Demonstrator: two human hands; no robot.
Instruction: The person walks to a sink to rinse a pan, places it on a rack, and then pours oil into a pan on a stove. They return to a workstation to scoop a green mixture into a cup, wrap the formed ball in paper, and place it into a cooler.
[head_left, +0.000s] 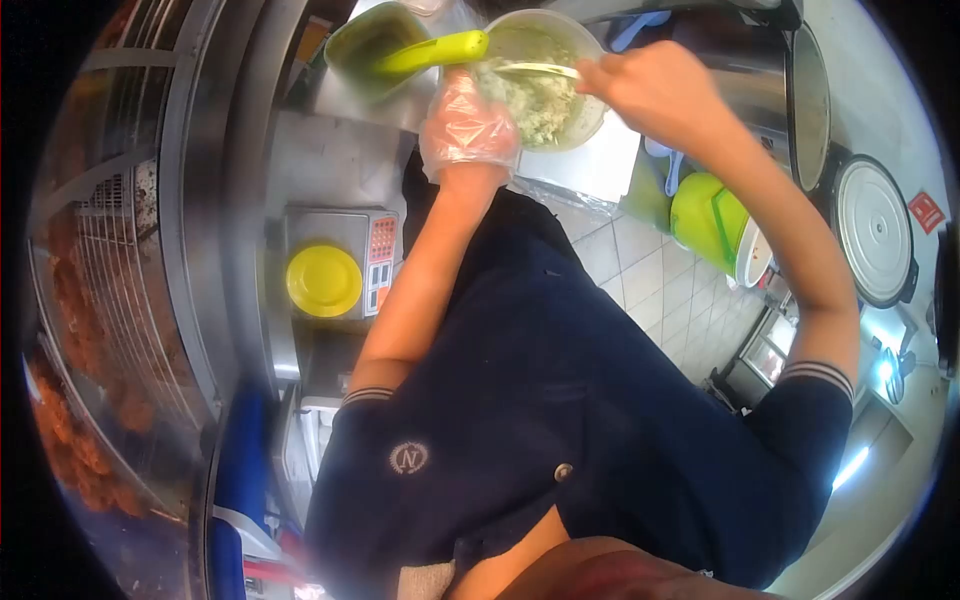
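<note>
A clear plastic glove covers my left hand [468, 120], which is at the left rim of a round white tub [598, 118]. Its fingers look curled, but what they grip, if anything, is hidden. Inside the tub is a pale green and white chopped mixture [540, 105]. My bare right hand [650, 90] is closed around the end of a pale spoon [540, 68], whose far end reaches into the tub over the mixture. Just above my left hand, a bright green handle [435, 50] sticks out of a dark green container [372, 35].
A scale [380, 250] carries a yellow plate [324, 281] on the counter at left. Beyond it, a display case [110, 300] holds browned food. To the right are a lime-green bucket [705, 215], a large steel pot [765, 90] and a round lid [873, 230].
</note>
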